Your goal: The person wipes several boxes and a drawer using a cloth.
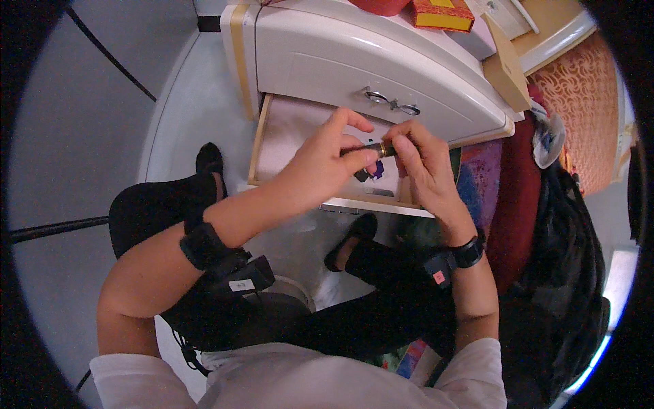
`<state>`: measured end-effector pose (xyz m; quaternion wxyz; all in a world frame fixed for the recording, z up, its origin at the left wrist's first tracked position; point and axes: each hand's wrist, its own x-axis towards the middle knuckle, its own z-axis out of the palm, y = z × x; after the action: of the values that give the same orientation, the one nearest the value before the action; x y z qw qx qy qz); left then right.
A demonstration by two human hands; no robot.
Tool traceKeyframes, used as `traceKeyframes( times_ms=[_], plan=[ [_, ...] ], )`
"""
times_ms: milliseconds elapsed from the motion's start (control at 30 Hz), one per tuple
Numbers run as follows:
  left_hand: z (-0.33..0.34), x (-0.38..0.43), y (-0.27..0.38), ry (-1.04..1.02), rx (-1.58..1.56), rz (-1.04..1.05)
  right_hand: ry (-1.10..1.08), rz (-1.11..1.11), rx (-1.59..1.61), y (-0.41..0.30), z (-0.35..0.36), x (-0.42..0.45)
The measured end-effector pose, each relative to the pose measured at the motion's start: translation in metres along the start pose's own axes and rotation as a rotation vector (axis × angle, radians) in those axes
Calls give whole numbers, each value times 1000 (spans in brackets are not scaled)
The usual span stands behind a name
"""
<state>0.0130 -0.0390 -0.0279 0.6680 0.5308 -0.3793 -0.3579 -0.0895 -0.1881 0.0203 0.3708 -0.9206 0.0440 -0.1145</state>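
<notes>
My left hand [329, 153] and my right hand [424, 158] meet above an open drawer [288, 122]. Between them they hold a slim dark tube [386, 149] with a gold band, pen-like or lipstick-like; its exact kind cannot be told. Left thumb and fingers grip one end, right thumb and fingers the other. Inside the drawer, below the hands, a small purple item [378, 169] and a small black item [361, 176] are partly hidden by my left fingers. A flat grey piece [379, 192] lies near the drawer's front edge.
Above the open drawer is a shut white drawer front [327, 69] with a metal handle [392, 103]. A red and yellow box [443, 15] and a brown cardboard box [506, 66] rest on top. Dark clothing [557, 245] hangs at the right. A grey panel [92, 128] stands left.
</notes>
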Motion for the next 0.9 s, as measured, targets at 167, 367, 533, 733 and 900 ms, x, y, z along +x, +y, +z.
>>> traceKeyframes(
  times_ms=[167,367,533,733,900],
  plan=[
    [-10,4,11,-94,-544,-508,-62,204,137,-2,-1,-4],
    [-1,-1,9,-31,267,-22,-88,346,123,12,8,-6],
    [1,-4,9,38,463,119,-47,374,168,9,6,-4],
    [-10,4,22,-143,-193,-251,118,-77,-173,6,6,-3],
    [-4,-2,19,-34,711,114,-159,591,448,19,5,-5]
  ],
)
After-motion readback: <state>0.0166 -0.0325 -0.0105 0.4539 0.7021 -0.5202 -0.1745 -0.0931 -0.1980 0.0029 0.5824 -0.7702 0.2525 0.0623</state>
